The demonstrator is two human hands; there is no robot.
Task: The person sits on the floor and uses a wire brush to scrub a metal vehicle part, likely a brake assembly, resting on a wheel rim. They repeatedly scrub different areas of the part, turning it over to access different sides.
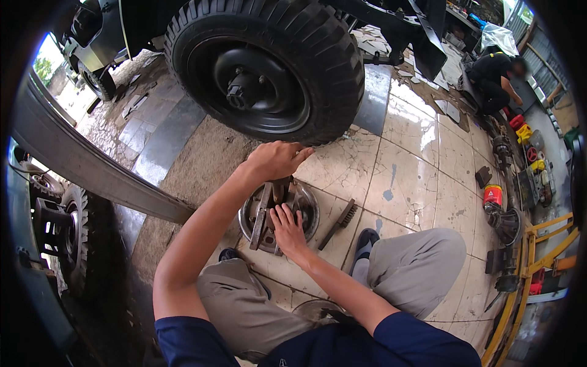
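Observation:
Between my feet on the tiles lies a round, shallow metal drum point(314, 215) with a shiny rim. A flat grey metal bar point(261, 217) lies across it, with other dark metal pieces beside it. My left hand point(276, 161) is closed over the top of a short upright rod point(279, 193) standing above the drum; the fingers' far side is hidden. Lower down, my right hand point(288, 233) rests on the metal pieces with its fingers stretched out. Just right of the drum, a wire brush point(340, 224) lies on the floor.
Ahead stands a vehicle's large black wheel point(251, 82). A grey metal post point(104, 162) slants along the left, beside another tyre point(74, 226). At right are a red can point(492, 196), dark machine parts and a yellow frame point(547, 260). A person point(489, 76) crouches at far right.

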